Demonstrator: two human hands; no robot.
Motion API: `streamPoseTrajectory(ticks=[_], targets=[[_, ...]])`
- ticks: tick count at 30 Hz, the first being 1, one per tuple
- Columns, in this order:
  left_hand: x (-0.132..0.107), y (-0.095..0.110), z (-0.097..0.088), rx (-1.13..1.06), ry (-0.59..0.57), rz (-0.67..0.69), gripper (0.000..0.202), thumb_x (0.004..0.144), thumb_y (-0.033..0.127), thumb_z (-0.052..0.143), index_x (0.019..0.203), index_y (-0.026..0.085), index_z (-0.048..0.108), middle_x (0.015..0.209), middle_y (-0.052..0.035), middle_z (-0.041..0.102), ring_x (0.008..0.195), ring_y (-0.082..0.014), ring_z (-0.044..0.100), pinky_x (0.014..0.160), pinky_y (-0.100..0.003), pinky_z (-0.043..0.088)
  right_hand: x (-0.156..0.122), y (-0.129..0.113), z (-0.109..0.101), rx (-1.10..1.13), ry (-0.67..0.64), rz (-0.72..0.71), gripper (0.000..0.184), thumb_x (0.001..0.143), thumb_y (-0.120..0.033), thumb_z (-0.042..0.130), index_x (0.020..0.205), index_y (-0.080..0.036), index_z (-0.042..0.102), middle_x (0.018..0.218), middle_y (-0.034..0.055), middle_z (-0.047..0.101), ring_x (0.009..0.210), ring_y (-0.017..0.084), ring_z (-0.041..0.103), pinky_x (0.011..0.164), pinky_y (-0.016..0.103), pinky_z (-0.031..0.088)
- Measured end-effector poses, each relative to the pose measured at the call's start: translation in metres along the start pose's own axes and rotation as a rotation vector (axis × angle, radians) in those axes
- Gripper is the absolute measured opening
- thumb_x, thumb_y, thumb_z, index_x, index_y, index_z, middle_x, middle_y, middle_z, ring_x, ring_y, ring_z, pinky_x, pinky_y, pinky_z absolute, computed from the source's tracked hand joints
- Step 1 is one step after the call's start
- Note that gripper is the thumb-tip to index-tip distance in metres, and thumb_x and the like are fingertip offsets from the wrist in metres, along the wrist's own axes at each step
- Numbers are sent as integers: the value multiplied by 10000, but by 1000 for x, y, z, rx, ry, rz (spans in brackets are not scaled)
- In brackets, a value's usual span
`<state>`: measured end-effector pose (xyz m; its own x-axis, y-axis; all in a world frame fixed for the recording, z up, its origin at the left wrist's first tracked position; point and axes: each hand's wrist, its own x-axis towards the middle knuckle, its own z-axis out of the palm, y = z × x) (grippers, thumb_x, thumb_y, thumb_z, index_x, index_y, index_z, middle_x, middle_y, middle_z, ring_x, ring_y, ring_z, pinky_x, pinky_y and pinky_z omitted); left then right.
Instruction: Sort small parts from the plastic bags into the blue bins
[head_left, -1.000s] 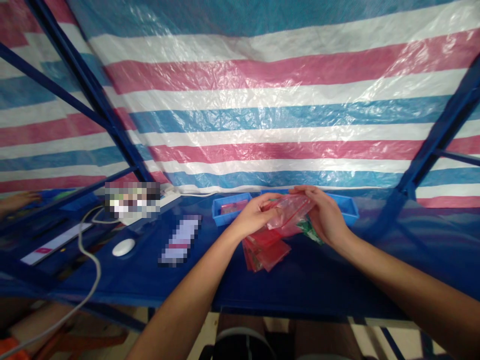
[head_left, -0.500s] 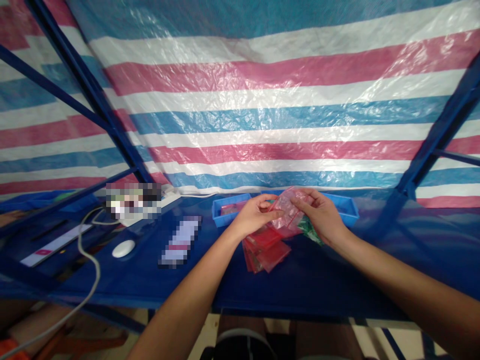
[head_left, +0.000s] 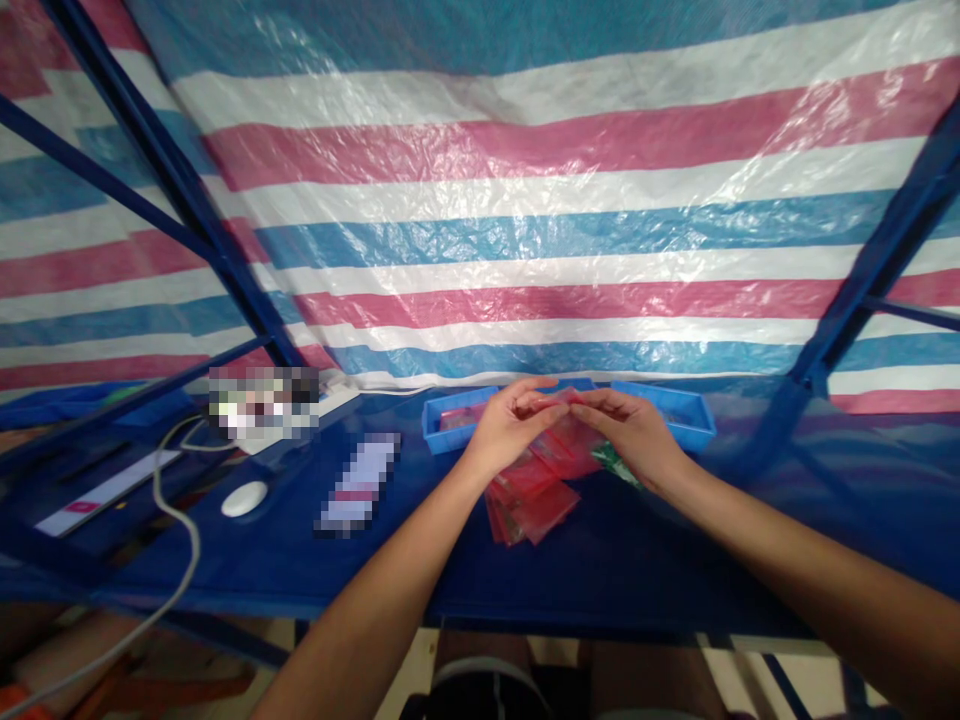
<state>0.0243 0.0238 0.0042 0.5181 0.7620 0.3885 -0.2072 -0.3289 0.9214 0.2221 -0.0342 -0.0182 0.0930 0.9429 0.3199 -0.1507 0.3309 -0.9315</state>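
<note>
far left of the grip: 1 long pale flat item [head_left: 109, 492] with a pink mark; 1 white cable [head_left: 196, 540], curving down toward the near edge of the blue table [head_left: 285, 575]. nearer, still well left of the grip: 1 white block [head_left: 270, 430], partly pixelated; 1 white oval object [head_left: 244, 499]; 1 pixelated flat rectangle [head_left: 361, 482].

just left of the grip, behind the left wrist: 1 blue bin [head_left: 450, 432], reddish packets inside, count not readable.

left hand [head_left: 510, 430]: thumb and fingers pinched narrow on the left part of 1 reddish clear bag [head_left: 571, 397]. the bag sits between the two hands, its upper edge at the thumb tips; its lower extent blends with the red film beneath.

below the grip, on the table: 1 loose fanned pile of red bags [head_left: 532, 505]; overlapping, number cannot be told. directly behind the grip: 1 middle bin [head_left: 579, 384], blue, mostly hidden.

right hand [head_left: 637, 437]: pinched narrow on the same bag, thumb tip near the left thumb tip. under this hand: green packets [head_left: 616, 463], count unclear. right of the grip: 1 right-hand bin [head_left: 694, 428], blue, partly covered by the hand.
</note>
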Motion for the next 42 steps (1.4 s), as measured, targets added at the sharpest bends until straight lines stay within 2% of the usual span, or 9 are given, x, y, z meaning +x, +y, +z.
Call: streamPoseTrajectory(ticks=[3,7,14,18,29,34,38,40,42], targets=[[1,-1,-1,17,19,12,509,788,407,933,1190,169,731,1045,-73,820,921,-198,766,886,-315,571,0,0,1,92,52,24,315,784,-496,938,983,-273,836,984,28,829,877,216,741,889,384,582],[4,-2,-6,42,63,61,398,822,429,906,1068,147,771,1030,-88,816,931,-192,757,908,-312,561,-2,-5,3,123,24,40,327,765,-481,957,988,-283,823,997,21,819,915,207,741,892,353,581],[1,0,-7,173,10,15,444,816,450,905,1127,159,777,1046,-103,824,929,-218,771,885,-327,579,-1,-4,1,-16,3,-3,268,812,-505,914,952,-289,839,988,28,823,899,218,743,901,389,593],[1,1,-5,117,31,23,411,828,459,893,1074,149,786,1097,-113,830,981,-232,780,938,-346,584,1,-2,-1,-31,27,-16,269,815,-522,906,943,-294,839,956,21,820,880,222,744,887,394,602],[0,6,-5,120,57,14,390,875,488,847,1079,157,826,1109,-84,841,966,-224,777,937,-352,587,1,0,-3,-32,67,-29,282,812,-531,909,960,-298,850,955,25,821,867,217,740,864,389,605],[3,-4,-9,119,118,34,419,850,470,874,1118,158,795,1094,-100,832,986,-231,770,943,-359,583,2,4,-4,-67,105,-20,308,803,-552,906,957,-290,859,918,28,814,811,222,731,808,391,604],[2,-2,-9,369,284,207,485,855,408,883,1259,198,717,1155,-101,782,1031,-211,725,895,-319,562,4,3,-4,-62,199,-68,337,788,-564,912,943,-275,834,860,16,788,767,201,705,785,369,591],[-2,4,-5,506,236,269,367,900,410,841,1191,207,746,1126,-95,768,1002,-206,707,884,-317,553,3,1,-3,-72,236,-102,355,770,-570,923,921,-270,807,825,10,771,754,195,697,769,357,591],[-5,9,1,556,76,286,289,936,430,801,1119,206,786,1123,-101,772,1001,-219,711,894,-330,555,2,-2,0,-72,201,-93,366,765,-573,927,921,-272,789,846,14,779,774,203,713,768,358,598]])
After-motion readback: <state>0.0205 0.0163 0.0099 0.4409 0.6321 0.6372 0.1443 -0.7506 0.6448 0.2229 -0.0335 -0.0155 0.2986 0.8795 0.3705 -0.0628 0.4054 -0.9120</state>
